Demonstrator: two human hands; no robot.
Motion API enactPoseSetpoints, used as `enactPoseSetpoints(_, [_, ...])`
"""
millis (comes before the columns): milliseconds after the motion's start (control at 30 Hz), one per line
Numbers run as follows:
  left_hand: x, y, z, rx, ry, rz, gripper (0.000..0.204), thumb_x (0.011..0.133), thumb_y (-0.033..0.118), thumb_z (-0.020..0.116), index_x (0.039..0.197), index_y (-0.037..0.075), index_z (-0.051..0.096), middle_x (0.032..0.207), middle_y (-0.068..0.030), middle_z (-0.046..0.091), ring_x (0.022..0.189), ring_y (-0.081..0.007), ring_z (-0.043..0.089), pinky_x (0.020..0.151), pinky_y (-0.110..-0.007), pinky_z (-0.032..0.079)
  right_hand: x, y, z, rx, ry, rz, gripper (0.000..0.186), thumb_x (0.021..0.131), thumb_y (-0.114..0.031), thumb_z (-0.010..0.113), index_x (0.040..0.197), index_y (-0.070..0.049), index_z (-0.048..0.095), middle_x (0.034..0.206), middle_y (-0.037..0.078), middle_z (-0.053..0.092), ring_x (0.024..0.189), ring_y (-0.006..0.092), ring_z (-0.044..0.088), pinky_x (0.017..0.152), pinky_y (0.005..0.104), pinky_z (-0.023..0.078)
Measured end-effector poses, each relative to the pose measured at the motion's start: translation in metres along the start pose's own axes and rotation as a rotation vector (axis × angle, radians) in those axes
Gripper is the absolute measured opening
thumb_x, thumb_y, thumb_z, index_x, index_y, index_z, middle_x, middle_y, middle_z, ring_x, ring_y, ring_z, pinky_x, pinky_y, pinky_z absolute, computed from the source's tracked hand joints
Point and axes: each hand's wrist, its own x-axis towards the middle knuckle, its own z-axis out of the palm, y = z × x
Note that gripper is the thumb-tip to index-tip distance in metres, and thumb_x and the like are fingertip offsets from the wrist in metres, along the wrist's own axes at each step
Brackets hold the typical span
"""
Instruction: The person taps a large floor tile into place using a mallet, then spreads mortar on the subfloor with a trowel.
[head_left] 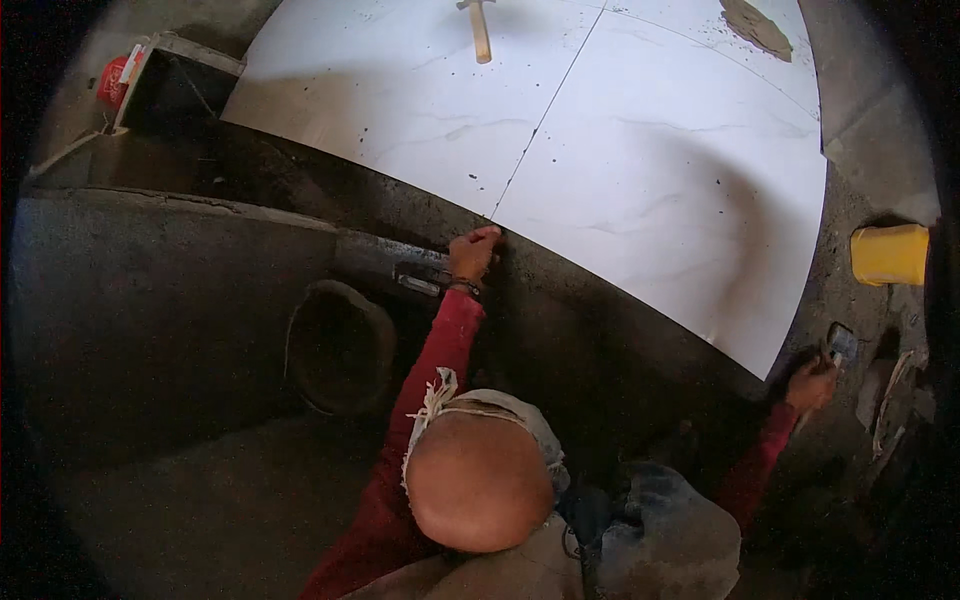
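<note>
Large white marbled tiles [420, 105] lie on the floor ahead of me, with a thin straight joint running between them. At the near end of that joint is my left hand [474, 254], its fingers curled and pressed together at the tile edge. Whatever they pinch, if anything, is hidden. Far to the right, beyond the tile corner, my right hand [811, 386] is closed round a hand tool with a grey blocky head [843, 341]; its exact kind is unclear. A hammer with a wooden handle [482, 38] rests on the tiles at the top.
A yellow container [889, 255] stands at the right. Grey mortar [757, 30] lies on the far tile. On the left are a low wall [170, 300], a dark round object [340, 345], a metal level-like bar [385, 262] and a red container [113, 82]. Small crumbs dot the tiles.
</note>
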Motion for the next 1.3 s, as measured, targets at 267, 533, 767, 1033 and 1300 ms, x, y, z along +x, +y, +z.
enactPoseSetpoints(267, [-0.036, 0.024, 0.025, 0.383, 0.226, 0.390, 0.032, 0.081, 0.031, 0.071, 0.103, 0.008, 0.067, 0.105, -0.0104, 0.064, 0.086, -0.0252, 0.063, 0.070, -0.038, 0.050, 0.000, 0.130, 0.042, -0.253, 0.116, 0.094, 0.045, 0.093, -0.052, 0.046, 0.111, -0.013, 0.061, 0.101, 0.012, 0.065, 0.090, 0.0327, 0.062, 0.075, 0.0496, 0.051])
enactPoseSetpoints(533, [-0.064, 0.060, 0.098, 0.791, -0.212, 1.223, 0.059, 0.086, 0.056, 0.053, 0.131, 0.018, 0.050, 0.141, -0.0114, 0.040, 0.129, -0.0300, 0.039, 0.107, -0.048, 0.030, 0.031, 0.178, 0.058, 0.000, -0.307, -0.054, 0.056, 0.091, -0.053, 0.049, 0.113, -0.001, 0.059, 0.087, 0.017, 0.064, 0.074, 0.0325, 0.062, 0.064, 0.0478, 0.050])
enactPoseSetpoints(767, [-0.056, 0.065, 0.114, 0.919, -0.546, 1.310, 0.071, 0.085, 0.066, 0.034, 0.144, 0.028, 0.030, 0.154, -0.0078, 0.018, 0.142, -0.0280, 0.015, 0.113, -0.057, 0.014, 0.042, 0.154, 0.036, -0.055, -0.430, 0.047, 0.061, 0.091, -0.048, 0.053, 0.127, 0.001, 0.052, 0.098, 0.019, 0.066, 0.079, 0.0317, 0.063, 0.070, 0.0424, 0.051])
enactPoseSetpoints(1033, [-0.065, 0.070, 0.122, 1.060, -0.549, 1.367, 0.068, 0.089, 0.064, 0.028, 0.147, 0.029, 0.024, 0.156, -0.0080, 0.012, 0.143, -0.0305, 0.012, 0.106, -0.070, 0.008, -0.018, -0.022, -0.174, 0.477, -0.630, -0.497, 0.038, 0.083, -0.023, 0.066, 0.120, -0.012, 0.062, 0.095, 0.019, 0.067, 0.081, 0.0336, 0.066, 0.071, 0.0435, 0.053])
enactPoseSetpoints(1300, [-0.071, 0.070, 0.124, 1.124, -0.514, 1.335, 0.072, 0.087, 0.053, 0.049, 0.148, 0.027, 0.022, 0.156, -0.0092, 0.009, 0.143, -0.0311, 0.009, 0.101, -0.074, 0.014, -0.007, -0.118, -0.235, -0.036, -1.215, -1.143, 0.035, 0.078, -0.022, 0.062, 0.113, -0.019, 0.065, 0.084, 0.014, 0.066, 0.076, 0.0318, 0.065, 0.068, 0.0434, 0.052])
